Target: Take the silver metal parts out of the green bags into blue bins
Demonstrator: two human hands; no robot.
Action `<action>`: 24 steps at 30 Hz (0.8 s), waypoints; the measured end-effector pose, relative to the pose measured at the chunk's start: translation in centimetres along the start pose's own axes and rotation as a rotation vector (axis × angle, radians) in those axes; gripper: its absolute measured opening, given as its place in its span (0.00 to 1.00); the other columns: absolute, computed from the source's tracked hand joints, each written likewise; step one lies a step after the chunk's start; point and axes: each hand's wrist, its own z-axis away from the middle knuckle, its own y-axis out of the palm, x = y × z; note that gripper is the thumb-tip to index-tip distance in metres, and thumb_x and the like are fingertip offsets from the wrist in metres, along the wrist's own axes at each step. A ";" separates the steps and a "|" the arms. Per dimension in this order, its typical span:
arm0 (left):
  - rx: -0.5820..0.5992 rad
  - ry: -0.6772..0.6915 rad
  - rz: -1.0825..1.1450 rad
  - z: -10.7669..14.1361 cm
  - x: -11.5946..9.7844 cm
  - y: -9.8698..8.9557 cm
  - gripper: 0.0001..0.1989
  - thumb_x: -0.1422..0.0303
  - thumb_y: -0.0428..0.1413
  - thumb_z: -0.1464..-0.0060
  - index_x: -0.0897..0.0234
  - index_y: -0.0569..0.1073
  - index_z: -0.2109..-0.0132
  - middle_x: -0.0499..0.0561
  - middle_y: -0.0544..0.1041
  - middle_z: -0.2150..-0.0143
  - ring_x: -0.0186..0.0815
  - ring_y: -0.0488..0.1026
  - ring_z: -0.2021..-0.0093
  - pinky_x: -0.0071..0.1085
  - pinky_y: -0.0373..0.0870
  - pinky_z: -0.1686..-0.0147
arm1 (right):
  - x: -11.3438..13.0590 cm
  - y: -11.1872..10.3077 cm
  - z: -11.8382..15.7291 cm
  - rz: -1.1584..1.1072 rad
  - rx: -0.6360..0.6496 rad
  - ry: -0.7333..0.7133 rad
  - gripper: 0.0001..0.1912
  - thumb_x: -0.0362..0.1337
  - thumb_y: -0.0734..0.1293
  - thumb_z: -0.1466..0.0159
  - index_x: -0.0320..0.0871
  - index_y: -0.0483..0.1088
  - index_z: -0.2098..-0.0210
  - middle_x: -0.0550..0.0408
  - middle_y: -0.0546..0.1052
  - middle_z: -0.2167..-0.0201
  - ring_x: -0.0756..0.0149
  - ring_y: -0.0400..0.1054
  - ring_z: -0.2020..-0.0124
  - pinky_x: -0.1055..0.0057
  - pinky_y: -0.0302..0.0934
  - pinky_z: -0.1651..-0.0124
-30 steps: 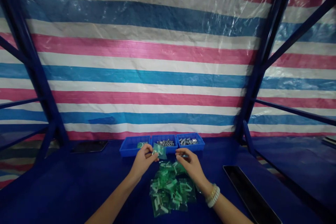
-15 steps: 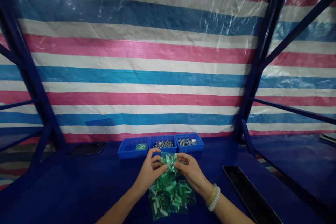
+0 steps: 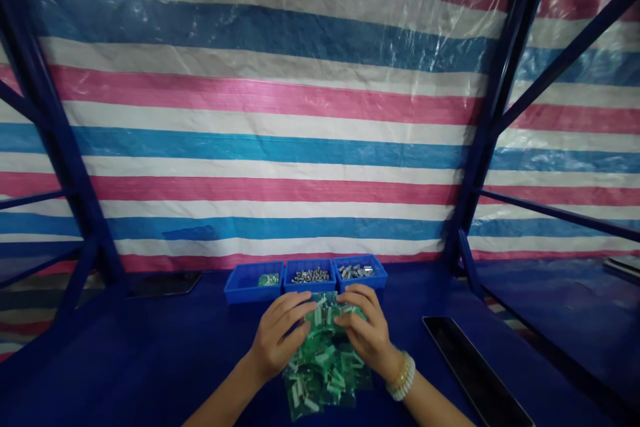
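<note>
Green-tinted clear bags (image 3: 330, 373) with small pale pieces inside lie in a pile on the blue table. At the top of the pile, my left hand (image 3: 283, 333) rests its fingertips on the left side of a bag, fingers slightly apart. My right hand (image 3: 367, 330), with a beaded bracelet at the wrist, touches the bags from the right with curled, spread fingers. Neither hand is wrapped round a bag. The fingertips partly cover the upper bags.
Three blue bins stand behind the hands: the left (image 3: 245, 292) holds green items, the middle (image 3: 310, 285) and right (image 3: 361, 281) small metal parts. A black flat device (image 3: 475, 370) lies right, another dark one (image 3: 165, 284) back left. Blue posts frame a striped sheet.
Both hands have let go of the small bag they pinched and now lie flatter over the top of the pile. That bag has come down onto the others.
</note>
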 end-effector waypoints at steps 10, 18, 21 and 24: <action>0.064 -0.986 0.660 -0.2 -1.1 2.2 0.07 0.69 0.55 0.44 0.60 0.61 0.65 0.42 0.72 0.76 0.32 0.73 0.75 0.25 0.67 0.75 | -0.2 1.4 0.6 -0.321 0.048 0.559 0.12 0.34 0.61 0.33 0.45 0.63 0.50 0.54 0.75 0.69 0.64 0.71 0.68 0.68 0.66 0.62; 0.331 -1.158 -0.240 0.1 11.2 -3.9 0.15 0.69 0.49 0.45 0.61 0.66 0.49 0.47 0.77 0.69 0.37 0.76 0.67 0.28 0.68 0.66 | -1.7 1.6 1.0 -0.474 -0.076 0.883 0.14 0.45 0.63 0.35 0.42 0.67 0.56 0.53 0.76 0.70 0.63 0.71 0.67 0.71 0.64 0.63; 0.465 -1.169 -0.414 1.0 14.1 -5.7 0.16 0.74 0.51 0.49 0.61 0.71 0.53 0.51 0.79 0.65 0.42 0.76 0.60 0.33 0.67 0.60 | -2.1 1.8 1.1 -0.510 -0.090 0.924 0.15 0.47 0.65 0.37 0.42 0.69 0.58 0.53 0.76 0.72 0.62 0.70 0.69 0.71 0.64 0.65; 0.631 -1.133 -0.513 2.2 14.7 -5.3 0.16 0.76 0.54 0.54 0.60 0.75 0.57 0.54 0.79 0.60 0.47 0.72 0.52 0.38 0.65 0.54 | -2.1 1.8 1.2 -0.528 -0.081 0.941 0.15 0.48 0.65 0.38 0.42 0.69 0.59 0.52 0.76 0.71 0.62 0.70 0.68 0.70 0.64 0.64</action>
